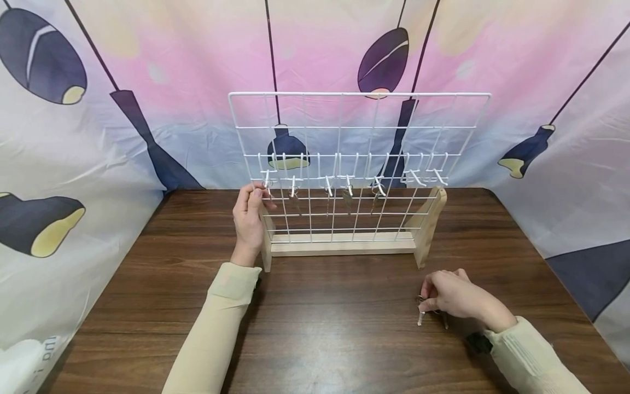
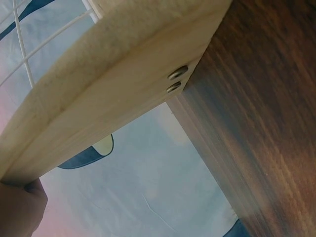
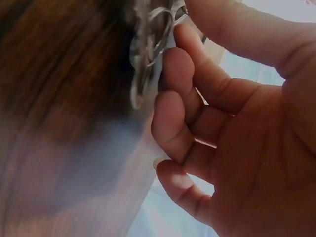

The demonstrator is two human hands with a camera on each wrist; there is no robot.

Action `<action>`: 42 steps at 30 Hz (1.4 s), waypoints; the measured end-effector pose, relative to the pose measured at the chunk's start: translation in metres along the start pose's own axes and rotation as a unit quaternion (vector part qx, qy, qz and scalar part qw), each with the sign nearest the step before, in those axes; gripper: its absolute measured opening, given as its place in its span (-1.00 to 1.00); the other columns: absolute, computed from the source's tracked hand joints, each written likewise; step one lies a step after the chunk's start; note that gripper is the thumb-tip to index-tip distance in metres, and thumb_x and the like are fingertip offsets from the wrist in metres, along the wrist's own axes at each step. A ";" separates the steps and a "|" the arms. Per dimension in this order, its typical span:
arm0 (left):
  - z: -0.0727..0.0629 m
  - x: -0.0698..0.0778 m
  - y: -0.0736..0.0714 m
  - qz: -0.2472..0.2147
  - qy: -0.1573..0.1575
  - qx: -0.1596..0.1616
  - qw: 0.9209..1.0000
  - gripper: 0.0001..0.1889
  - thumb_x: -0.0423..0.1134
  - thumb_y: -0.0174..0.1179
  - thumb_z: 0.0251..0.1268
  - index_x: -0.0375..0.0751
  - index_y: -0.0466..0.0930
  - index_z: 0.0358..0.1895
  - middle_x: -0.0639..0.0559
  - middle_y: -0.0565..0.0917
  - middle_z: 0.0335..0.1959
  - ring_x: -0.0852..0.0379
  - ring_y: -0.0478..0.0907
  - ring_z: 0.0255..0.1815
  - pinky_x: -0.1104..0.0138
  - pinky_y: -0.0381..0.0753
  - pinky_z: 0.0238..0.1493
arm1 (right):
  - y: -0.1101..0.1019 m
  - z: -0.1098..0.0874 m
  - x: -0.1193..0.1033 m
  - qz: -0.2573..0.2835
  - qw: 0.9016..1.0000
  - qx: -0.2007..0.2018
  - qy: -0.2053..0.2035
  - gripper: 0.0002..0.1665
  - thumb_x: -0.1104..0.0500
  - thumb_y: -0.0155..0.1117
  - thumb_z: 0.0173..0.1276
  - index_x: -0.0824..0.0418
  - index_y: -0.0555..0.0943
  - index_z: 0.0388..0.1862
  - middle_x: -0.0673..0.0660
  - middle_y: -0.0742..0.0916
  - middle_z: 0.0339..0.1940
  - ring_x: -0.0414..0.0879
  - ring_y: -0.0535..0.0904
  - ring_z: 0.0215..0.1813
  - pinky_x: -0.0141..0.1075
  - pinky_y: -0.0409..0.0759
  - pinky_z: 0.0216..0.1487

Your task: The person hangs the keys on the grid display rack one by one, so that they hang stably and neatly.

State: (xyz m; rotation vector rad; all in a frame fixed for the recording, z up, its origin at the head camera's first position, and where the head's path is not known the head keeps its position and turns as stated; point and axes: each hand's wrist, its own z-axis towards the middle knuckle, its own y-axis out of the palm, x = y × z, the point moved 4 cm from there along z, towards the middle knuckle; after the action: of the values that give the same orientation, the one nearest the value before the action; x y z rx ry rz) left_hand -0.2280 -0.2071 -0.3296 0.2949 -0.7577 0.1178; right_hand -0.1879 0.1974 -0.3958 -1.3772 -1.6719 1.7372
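A white wire grid rack point(image 1: 359, 127) stands in a wooden frame, with several white hooks point(image 1: 379, 186) in a row across it. Small metal pieces like keys point(image 1: 347, 201) hang from some hooks. My left hand point(image 1: 248, 219) grips the top of the left wooden upright point(image 1: 266, 246); two screws show on that upright's side point(image 2: 113, 84) in the left wrist view. Low over the table at front right, my right hand point(image 1: 455, 298) pinches a metal keychain point(image 3: 141, 64) between thumb and fingers. Its ends dangle below the fingertips, and its rings blur in the right wrist view.
The dark wood-grain table point(image 1: 334, 306) lies under everything. A patterned cloth point(image 1: 197, 65) hangs behind and at both sides. The right wooden upright point(image 1: 429, 230) stands behind my right hand. A white item with printed letters point(image 1: 29, 361) shows at bottom left.
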 end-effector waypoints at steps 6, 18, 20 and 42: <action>0.000 -0.001 0.000 0.005 -0.001 -0.002 1.000 -0.69 -0.30 -0.12 0.54 -0.61 0.40 -0.12 -0.11 0.53 -0.33 0.19 0.56 -0.44 0.37 0.64 -0.34 | 0.001 0.000 -0.006 -0.003 1.000 0.006 -0.004 -0.69 -0.16 0.46 0.09 -0.07 0.55 -0.56 -0.26 0.52 -0.64 -0.29 0.39 -0.43 -0.05 0.20 -0.16; 0.001 0.000 0.000 0.019 -0.001 -0.001 1.000 -0.62 -0.27 -0.11 0.54 -0.70 0.37 -0.10 0.00 0.55 -0.32 -0.28 0.47 -0.44 0.17 0.64 -0.37 | 0.001 0.005 -0.013 0.002 0.999 -0.024 -0.034 -0.73 -0.05 0.45 0.15 -0.05 0.52 -0.50 -0.26 0.52 -0.62 -0.32 0.39 -0.45 -0.08 0.17 -0.18; 0.001 0.000 0.000 0.021 -0.003 -0.001 1.000 -0.62 -0.25 -0.10 0.54 -0.67 0.38 -0.10 0.01 0.55 -0.32 -0.28 0.46 -0.43 0.19 0.64 -0.36 | 0.001 0.005 -0.014 0.005 0.999 -0.020 -0.033 -0.75 -0.02 0.44 0.17 -0.05 0.53 -0.51 -0.26 0.52 -0.63 -0.33 0.39 -0.47 -0.09 0.17 -0.18; 0.000 -0.001 -0.002 0.011 -0.003 -0.001 1.000 -0.81 -0.29 -0.11 0.54 -0.20 0.53 -0.13 -0.24 0.51 -0.33 0.17 0.56 -0.40 0.21 0.64 -0.36 | -0.017 0.008 -0.019 0.012 0.995 0.074 -0.069 -0.87 0.18 0.40 0.24 -0.06 0.67 -0.45 -0.31 0.66 -0.48 -0.33 0.55 -0.32 -0.10 0.29 -0.11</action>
State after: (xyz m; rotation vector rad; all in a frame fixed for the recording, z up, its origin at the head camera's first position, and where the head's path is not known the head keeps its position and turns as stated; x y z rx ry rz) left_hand -0.2283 -0.2087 -0.3302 0.2862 -0.7668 0.1369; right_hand -0.1923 0.1817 -0.3745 -1.2403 -1.5659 1.9669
